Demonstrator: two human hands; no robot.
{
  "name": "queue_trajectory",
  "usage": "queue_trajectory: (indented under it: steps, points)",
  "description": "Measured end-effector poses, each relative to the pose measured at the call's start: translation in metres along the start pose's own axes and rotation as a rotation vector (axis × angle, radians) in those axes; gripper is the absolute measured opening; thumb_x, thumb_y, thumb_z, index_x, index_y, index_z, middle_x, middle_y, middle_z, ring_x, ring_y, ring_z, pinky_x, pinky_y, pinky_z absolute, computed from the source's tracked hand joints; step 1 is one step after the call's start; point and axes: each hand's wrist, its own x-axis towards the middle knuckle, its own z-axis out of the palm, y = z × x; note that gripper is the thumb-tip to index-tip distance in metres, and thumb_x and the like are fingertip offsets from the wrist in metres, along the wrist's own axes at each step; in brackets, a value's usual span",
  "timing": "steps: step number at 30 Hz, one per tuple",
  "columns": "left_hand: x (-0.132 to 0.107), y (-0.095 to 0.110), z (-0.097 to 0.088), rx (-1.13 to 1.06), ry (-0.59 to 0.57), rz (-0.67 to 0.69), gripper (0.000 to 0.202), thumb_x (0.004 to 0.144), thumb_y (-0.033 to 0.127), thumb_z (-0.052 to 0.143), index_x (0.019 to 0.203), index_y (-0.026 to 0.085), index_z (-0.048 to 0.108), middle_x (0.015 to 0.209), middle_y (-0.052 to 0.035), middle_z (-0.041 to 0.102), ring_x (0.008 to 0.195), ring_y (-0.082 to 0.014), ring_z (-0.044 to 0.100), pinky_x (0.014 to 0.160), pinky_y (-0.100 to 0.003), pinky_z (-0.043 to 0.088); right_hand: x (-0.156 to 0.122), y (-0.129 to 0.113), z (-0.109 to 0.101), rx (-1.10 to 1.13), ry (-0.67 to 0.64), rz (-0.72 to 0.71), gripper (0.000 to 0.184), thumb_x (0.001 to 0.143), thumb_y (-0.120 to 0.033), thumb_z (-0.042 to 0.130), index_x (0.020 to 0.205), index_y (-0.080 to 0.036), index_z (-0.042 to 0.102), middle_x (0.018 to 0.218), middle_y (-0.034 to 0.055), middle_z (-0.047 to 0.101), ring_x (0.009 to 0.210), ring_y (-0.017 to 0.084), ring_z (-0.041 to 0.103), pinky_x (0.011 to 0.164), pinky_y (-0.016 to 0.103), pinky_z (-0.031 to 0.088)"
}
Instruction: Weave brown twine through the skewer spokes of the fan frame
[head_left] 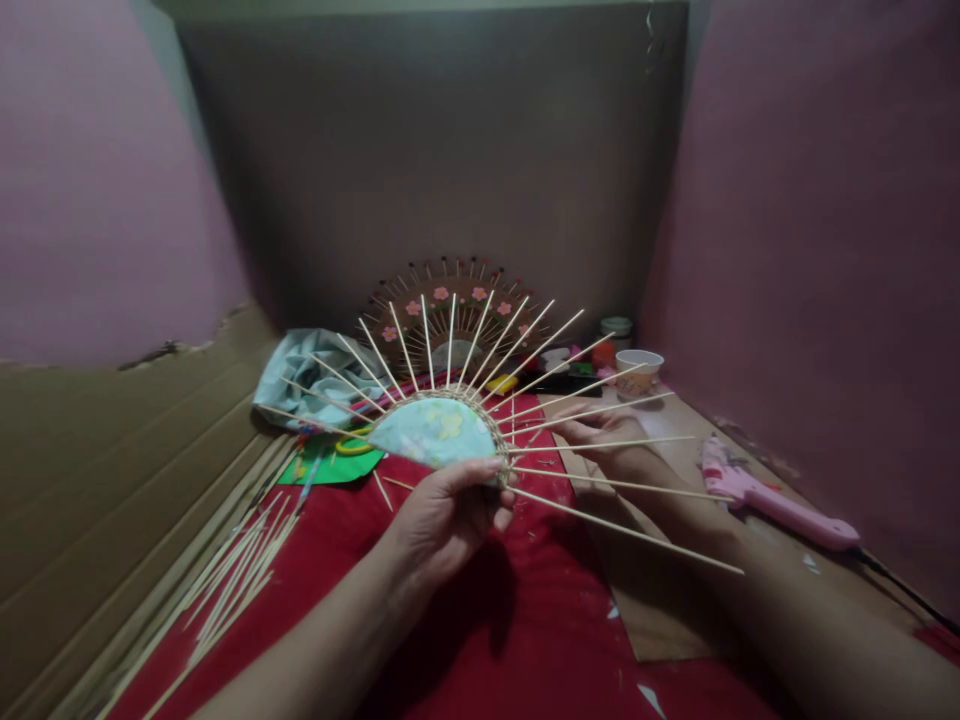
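The left hand (442,515) is closed around the lower edge of a half-made fan (439,425), thumb and fingertips pinching its pale, flower-printed cloth centre, so the fan stands upright just above the hand with its bare bamboo ribs spreading out and to the right. The right hand (600,430) lies behind those ribs, to the right of the fan's centre, its fingers loosely stretched toward the ribs; with the sticks crossing in front of it, it seems to hold nothing, though whether it touches a rib cannot be told.

Below the fan a red cloth (525,610) covers the work surface. To the left of the fan, loose bamboo sticks (232,580) lie in a bundle on the cloth, and a crumpled piece of light blue fabric (300,375) sits a little farther back. Directly behind the fan stands a finished fan (450,305) painted with pink flowers. To the right of the fan a pink glue gun (772,500) lies on a brown board, and a small paper cup (639,368) stands beyond the right hand.
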Motion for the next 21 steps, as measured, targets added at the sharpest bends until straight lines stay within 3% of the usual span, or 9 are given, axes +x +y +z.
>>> queue_trajectory:
  steps: [3,6,11,15,21]
  points:
    - [0.001,0.001,-0.001,-0.002,0.008,0.002,0.009,0.07,0.005,0.051,0.066,0.006,0.059,0.06,-0.0062,0.058,0.05,-0.0114,0.054,0.038,-0.018,0.039,0.005,-0.001,-0.013,0.024,0.078,0.013,0.003,0.067,-0.022,0.063,0.067,-0.018,0.062,0.061,-0.0002,0.055,0.051,0.01,0.045,0.046,0.023,0.033]
    - [0.002,0.003,-0.002,-0.008,0.007,0.005,0.008,0.069,0.005,0.051,0.067,0.007,0.058,0.06,-0.0053,0.058,0.048,-0.0105,0.053,0.035,-0.017,0.038,0.01,-0.004,-0.026,0.163,0.085,0.057,0.016,0.065,-0.015,0.062,0.052,-0.018,0.052,0.048,-0.004,0.041,0.043,0.006,0.031,0.04,0.022,0.023]
    - [0.005,0.008,-0.003,-0.015,0.037,0.067,0.007,0.067,0.003,0.052,0.067,0.009,0.057,0.058,-0.0034,0.057,0.047,-0.0108,0.053,0.035,-0.018,0.039,0.016,-0.005,-0.04,0.583,0.099,0.209,0.012,0.063,-0.013,0.059,0.061,-0.017,0.048,0.047,-0.0063,0.039,0.041,0.006,0.032,0.041,0.02,0.025]
    - [0.008,0.012,-0.003,-0.041,0.102,0.105,0.011,0.065,0.0,0.051,0.065,0.01,0.055,0.057,-0.002,0.057,0.046,-0.0108,0.053,0.035,-0.019,0.04,0.015,-0.007,-0.044,0.697,0.16,0.323,0.007,0.066,-0.014,0.054,0.062,-0.016,0.049,0.045,-0.0056,0.041,0.039,0.006,0.033,0.042,0.022,0.031]
    - [0.01,0.014,-0.003,-0.055,0.149,0.116,0.012,0.065,-0.001,0.05,0.064,0.011,0.054,0.058,-0.0022,0.057,0.046,-0.01,0.053,0.036,-0.019,0.041,0.018,-0.004,-0.052,0.742,0.205,0.296,0.004,0.067,-0.017,0.052,0.065,-0.015,0.05,0.045,-0.006,0.04,0.035,0.004,0.026,0.038,0.02,0.029]
